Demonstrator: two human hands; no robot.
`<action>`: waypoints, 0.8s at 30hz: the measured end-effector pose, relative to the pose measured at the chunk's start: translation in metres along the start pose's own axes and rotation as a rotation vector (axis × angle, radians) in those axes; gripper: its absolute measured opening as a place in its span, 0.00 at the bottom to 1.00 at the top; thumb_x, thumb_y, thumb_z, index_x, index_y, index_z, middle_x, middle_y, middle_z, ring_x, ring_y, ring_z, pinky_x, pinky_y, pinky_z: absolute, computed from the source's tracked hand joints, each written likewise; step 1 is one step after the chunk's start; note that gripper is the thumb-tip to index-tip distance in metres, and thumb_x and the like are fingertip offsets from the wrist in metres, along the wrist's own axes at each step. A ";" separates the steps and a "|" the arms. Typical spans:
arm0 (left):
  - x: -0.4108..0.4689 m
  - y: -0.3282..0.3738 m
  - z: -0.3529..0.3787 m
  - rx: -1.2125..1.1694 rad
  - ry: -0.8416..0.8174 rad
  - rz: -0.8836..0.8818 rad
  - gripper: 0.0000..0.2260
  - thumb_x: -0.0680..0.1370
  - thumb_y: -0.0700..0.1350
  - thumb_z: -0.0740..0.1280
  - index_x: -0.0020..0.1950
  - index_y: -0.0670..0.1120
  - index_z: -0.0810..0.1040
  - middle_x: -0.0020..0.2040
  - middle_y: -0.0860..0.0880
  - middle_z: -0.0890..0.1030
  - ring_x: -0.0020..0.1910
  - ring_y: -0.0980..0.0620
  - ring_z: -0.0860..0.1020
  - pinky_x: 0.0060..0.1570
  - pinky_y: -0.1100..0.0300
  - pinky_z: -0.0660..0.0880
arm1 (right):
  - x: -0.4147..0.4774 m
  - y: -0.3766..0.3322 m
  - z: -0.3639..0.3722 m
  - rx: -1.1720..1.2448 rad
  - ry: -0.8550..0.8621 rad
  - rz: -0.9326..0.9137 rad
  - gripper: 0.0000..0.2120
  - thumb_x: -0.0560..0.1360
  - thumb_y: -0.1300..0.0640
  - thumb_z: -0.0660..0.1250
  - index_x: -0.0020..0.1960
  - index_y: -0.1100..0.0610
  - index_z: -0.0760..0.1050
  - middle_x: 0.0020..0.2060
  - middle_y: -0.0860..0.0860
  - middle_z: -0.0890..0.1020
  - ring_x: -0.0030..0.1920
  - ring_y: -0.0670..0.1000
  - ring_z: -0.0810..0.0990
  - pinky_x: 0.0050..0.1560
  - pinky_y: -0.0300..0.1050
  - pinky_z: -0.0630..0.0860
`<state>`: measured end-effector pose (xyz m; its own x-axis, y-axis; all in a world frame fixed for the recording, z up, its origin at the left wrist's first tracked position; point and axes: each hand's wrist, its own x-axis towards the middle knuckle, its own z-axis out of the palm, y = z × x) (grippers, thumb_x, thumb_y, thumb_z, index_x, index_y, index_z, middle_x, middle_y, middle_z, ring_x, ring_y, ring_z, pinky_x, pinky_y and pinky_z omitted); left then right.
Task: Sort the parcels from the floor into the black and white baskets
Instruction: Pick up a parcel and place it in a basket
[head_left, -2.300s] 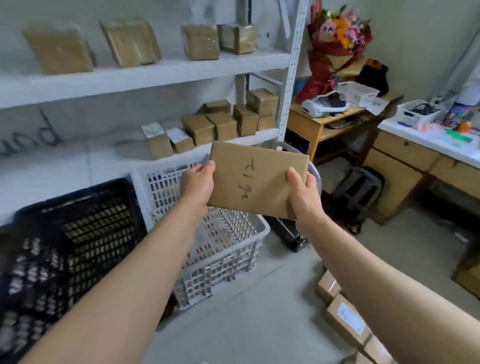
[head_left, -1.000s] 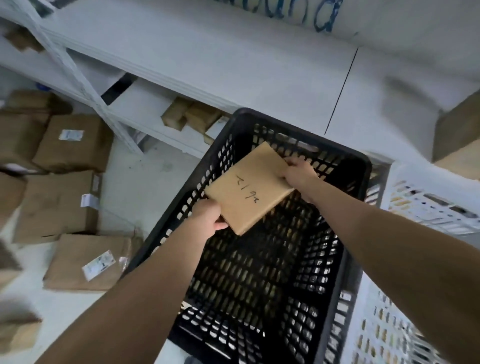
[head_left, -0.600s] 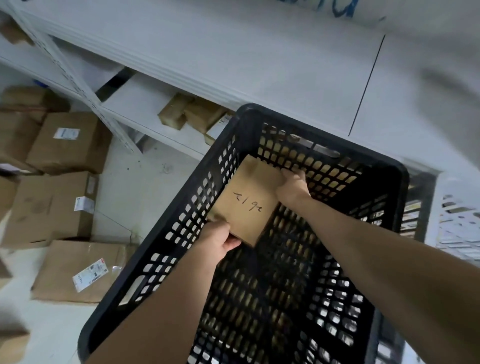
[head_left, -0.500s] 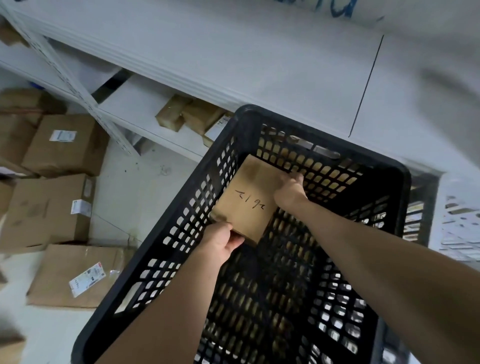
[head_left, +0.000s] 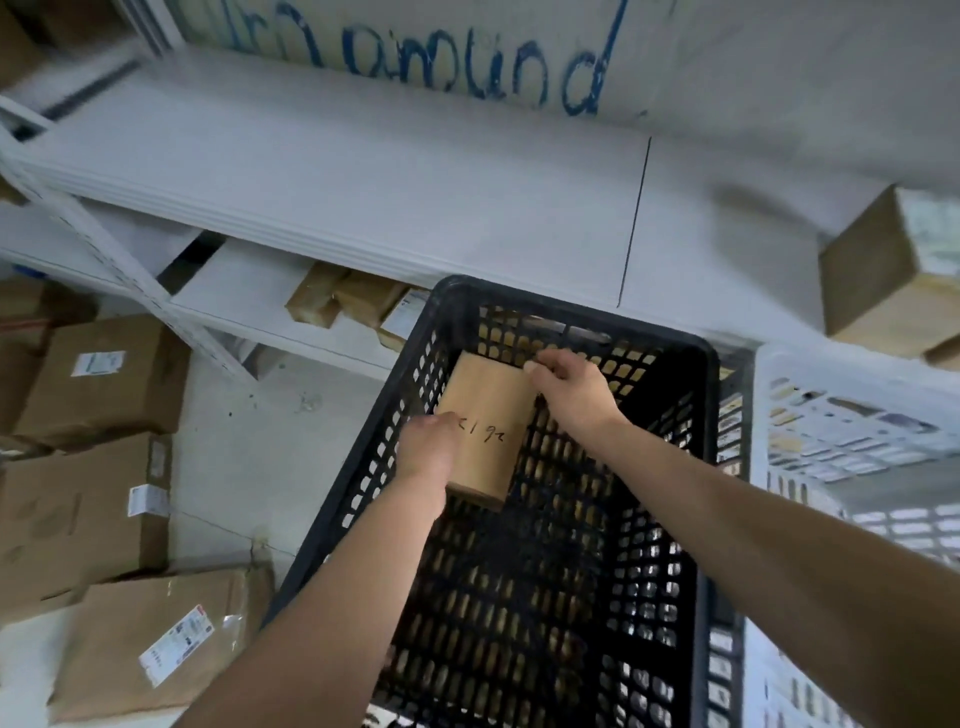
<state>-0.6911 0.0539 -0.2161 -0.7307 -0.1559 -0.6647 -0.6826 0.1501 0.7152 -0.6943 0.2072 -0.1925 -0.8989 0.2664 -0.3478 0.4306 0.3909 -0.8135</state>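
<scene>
A flat brown parcel (head_left: 488, 426) with handwriting on its top is inside the black basket (head_left: 696, 519), near its far left corner. My left hand (head_left: 428, 449) grips the parcel's near left edge. My right hand (head_left: 574, 389) pinches its far right corner. Both arms reach down into the basket. The white basket (head_left: 852, 415) stands just to the right of the black one, partly cut off by the frame.
Several large brown cartons (head_left: 98, 384) with labels lie on the floor to the left. A white shelf rack (head_left: 363, 197) runs behind the baskets, with small boxes (head_left: 353, 301) on its low shelf and one box (head_left: 893, 270) at the right.
The parcel went from in front of the white basket over to the black basket. Both hands have lowered it deeper inside, toward the far left corner.
</scene>
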 end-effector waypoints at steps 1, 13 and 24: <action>-0.014 0.013 -0.001 0.024 -0.027 0.087 0.09 0.81 0.46 0.58 0.56 0.46 0.75 0.44 0.47 0.76 0.40 0.54 0.74 0.39 0.64 0.74 | -0.015 -0.009 -0.009 0.031 0.028 -0.028 0.22 0.79 0.48 0.61 0.70 0.55 0.68 0.66 0.52 0.74 0.65 0.51 0.72 0.56 0.39 0.68; -0.236 0.093 0.046 0.016 -0.735 0.932 0.07 0.79 0.46 0.64 0.56 0.48 0.75 0.49 0.60 0.78 0.43 0.76 0.75 0.44 0.80 0.69 | -0.245 -0.047 -0.118 0.469 0.715 -0.196 0.14 0.80 0.51 0.61 0.63 0.55 0.74 0.49 0.43 0.80 0.45 0.30 0.77 0.45 0.23 0.72; -0.478 -0.021 0.111 0.031 -1.558 0.952 0.20 0.70 0.64 0.65 0.50 0.50 0.78 0.46 0.56 0.81 0.50 0.60 0.79 0.54 0.67 0.73 | -0.520 0.031 -0.180 0.497 1.492 -0.101 0.12 0.80 0.55 0.60 0.61 0.57 0.75 0.51 0.46 0.80 0.45 0.31 0.77 0.49 0.25 0.72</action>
<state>-0.3285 0.2333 0.0627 -0.1576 0.9291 0.3347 -0.0614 -0.3475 0.9357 -0.1989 0.2394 0.0471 0.0941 0.9697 0.2254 0.0378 0.2228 -0.9741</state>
